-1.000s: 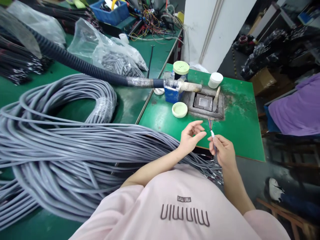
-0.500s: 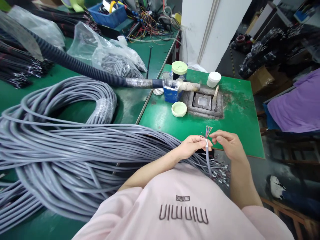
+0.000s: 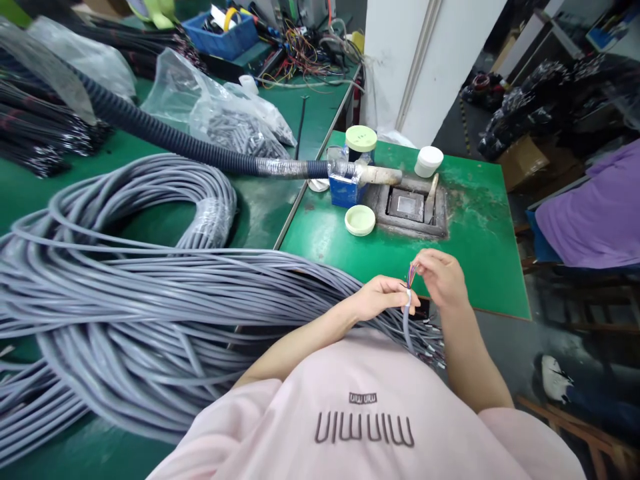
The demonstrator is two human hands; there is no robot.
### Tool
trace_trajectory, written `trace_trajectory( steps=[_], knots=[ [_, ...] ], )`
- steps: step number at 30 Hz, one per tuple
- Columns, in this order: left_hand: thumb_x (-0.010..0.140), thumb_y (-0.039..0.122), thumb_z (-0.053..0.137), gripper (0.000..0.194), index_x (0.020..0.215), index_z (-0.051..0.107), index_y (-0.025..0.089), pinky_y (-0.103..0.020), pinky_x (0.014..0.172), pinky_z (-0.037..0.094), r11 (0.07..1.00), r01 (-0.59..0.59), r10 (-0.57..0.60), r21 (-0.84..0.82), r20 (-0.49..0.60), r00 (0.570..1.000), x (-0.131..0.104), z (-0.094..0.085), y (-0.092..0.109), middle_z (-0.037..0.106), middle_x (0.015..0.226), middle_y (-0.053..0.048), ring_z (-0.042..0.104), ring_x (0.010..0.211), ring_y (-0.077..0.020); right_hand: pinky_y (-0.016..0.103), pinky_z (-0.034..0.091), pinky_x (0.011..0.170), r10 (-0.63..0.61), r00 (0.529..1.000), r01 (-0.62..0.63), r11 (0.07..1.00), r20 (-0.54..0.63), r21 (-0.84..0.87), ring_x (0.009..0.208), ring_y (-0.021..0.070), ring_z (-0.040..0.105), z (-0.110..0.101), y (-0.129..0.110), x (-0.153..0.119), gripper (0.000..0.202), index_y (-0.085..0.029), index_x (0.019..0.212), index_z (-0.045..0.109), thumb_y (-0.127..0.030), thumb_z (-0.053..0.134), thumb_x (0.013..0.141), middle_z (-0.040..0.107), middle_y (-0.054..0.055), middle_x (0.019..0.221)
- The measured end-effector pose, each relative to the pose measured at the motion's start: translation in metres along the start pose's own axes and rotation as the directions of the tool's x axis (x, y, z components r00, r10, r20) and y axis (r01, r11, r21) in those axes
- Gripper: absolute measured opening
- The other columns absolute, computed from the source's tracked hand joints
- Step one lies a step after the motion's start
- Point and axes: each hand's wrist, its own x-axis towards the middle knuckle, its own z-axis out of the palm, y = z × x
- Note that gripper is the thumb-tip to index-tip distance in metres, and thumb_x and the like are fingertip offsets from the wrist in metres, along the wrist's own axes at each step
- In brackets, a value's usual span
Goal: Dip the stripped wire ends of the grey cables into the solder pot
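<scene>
a blue bin [image 3: 218,45] sits at eleven o'clock, a white pillar [image 3: 393,63] at one, a purple garment [image 3: 593,217] at three.

What appears to be "miu miu" is carried, upside down to the view, on the pink shirt [image 3: 367,373] in large dark lettering [image 3: 367,428] and again on a small patch [image 3: 363,398], while marks on the pale green lid [image 3: 361,138] near the tabletop's [image 3: 480,267] far left corner cannot be read.

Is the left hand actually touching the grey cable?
Touching. The head view shows it: the left hand has the grey cable between its thumb and fingers, at the white section just below the coloured wires.
</scene>
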Motion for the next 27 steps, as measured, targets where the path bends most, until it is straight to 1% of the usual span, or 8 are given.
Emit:
trace_trajectory(
  steps=[2,5,8,13,16,21,24,27],
  knots=[
    [0.064,0.048,0.083,0.043,0.077,0.072,0.009,-0.024,0.067,0.049,1.0,0.015,-0.015,0.003,-0.04,0.999,-0.001,-0.001,0.002,0.068,0.071,-0.007,0.06,0.062,-0.0109,0.028,0.04,0.062,-0.064,0.997,0.058,0.988,-0.041,-0.142,0.059,0.0128,0.05,-0.009,-0.003,-0.005,0.016,-0.02,0.063,0.07,-0.028,0.068,0.077,0.059,-0.001,0.06],
    [0.059,0.048,0.085,0.045,0.075,0.071,0.009,-0.025,0.066,0.049,0.999,0.04,-0.04,-0.008,-0.086,0.996,0.0,0.001,0.006,0.068,0.071,-0.006,0.059,0.06,-0.0102,0.028,0.039,0.062,-0.102,0.993,0.12,0.908,0.067,-0.402,0.062,0.0133,0.052,-0.013,-0.015,-0.016,0.018,-0.02,0.065,0.069,-0.029,0.066,0.08,0.06,0.0,0.064],
    [0.06,0.048,0.085,0.044,0.074,0.071,0.01,-0.024,0.067,0.048,0.999,0.038,-0.037,0.014,-0.064,0.997,0.002,0.004,0.008,0.068,0.071,-0.005,0.059,0.062,-0.0101,0.029,0.041,0.064,-0.117,0.982,0.179,0.815,0.146,-0.552,0.065,0.0145,0.055,-0.005,-0.029,-0.023,0.018,-0.02,0.065,0.069,-0.028,0.066,0.081,0.062,0.0,0.067],
    [0.064,0.043,0.084,0.036,0.074,0.072,0.01,-0.023,0.07,0.047,0.999,-0.005,0.006,0.035,-0.035,0.999,0.002,0.005,0.006,0.069,0.072,-0.004,0.06,0.065,-0.0097,0.03,0.042,0.062,-0.19,0.97,0.243,0.744,0.153,-0.622,0.065,0.0153,0.056,0.008,-0.036,-0.021,0.02,-0.021,0.063,0.067,-0.026,0.066,0.082,0.062,0.001,0.066],
    [0.063,0.041,0.084,0.036,0.076,0.072,0.01,-0.023,0.067,0.046,1.0,-0.014,0.014,-0.002,-0.094,0.996,0.002,0.0,0.004,0.068,0.07,-0.004,0.059,0.063,-0.0095,0.029,0.042,0.061,-0.253,0.958,0.281,0.746,0.133,-0.604,0.063,0.0148,0.056,0.006,-0.032,-0.021,0.019,-0.021,0.066,0.068,-0.025,0.065,0.084,0.062,0.0,0.066],
    [0.06,0.045,0.085,0.04,0.067,0.068,0.009,-0.026,0.067,0.045,0.995,-0.087,0.076,-0.047,-0.203,0.976,0.003,-0.008,0.006,0.067,0.067,-0.005,0.057,0.059,-0.0096,0.03,0.045,0.063,-0.301,0.947,0.313,0.769,0.116,-0.558,0.067,0.0153,0.059,-0.004,-0.02,-0.029,0.011,-0.024,0.077,0.072,-0.023,0.066,0.086,0.064,0.0,0.072],
    [0.056,0.046,0.087,0.043,0.069,0.069,0.009,-0.025,0.064,0.044,0.989,-0.099,0.07,-0.113,-0.243,0.967,0.003,-0.011,0.01,0.066,0.066,-0.004,0.058,0.059,-0.0099,0.033,0.048,0.069,-0.416,0.893,0.431,0.684,0.171,-0.589,0.075,0.0174,0.061,-0.012,-0.011,-0.032,0.017,-0.028,0.096,0.073,-0.017,0.064,0.087,0.067,0.001,0.082],
    [0.057,0.046,0.087,0.043,0.074,0.07,0.01,-0.023,0.063,0.045,0.972,-0.11,0.051,-0.21,-0.267,0.962,0.003,-0.013,0.013,0.065,0.065,-0.003,0.059,0.059,-0.0098,0.042,0.05,0.085,-0.534,0.765,0.621,0.461,0.36,-0.634,0.097,0.0235,0.062,-0.015,-0.001,-0.033,0.042,-0.033,0.122,0.064,-0.011,0.061,0.086,0.069,0.005,0.108]
  ],
)
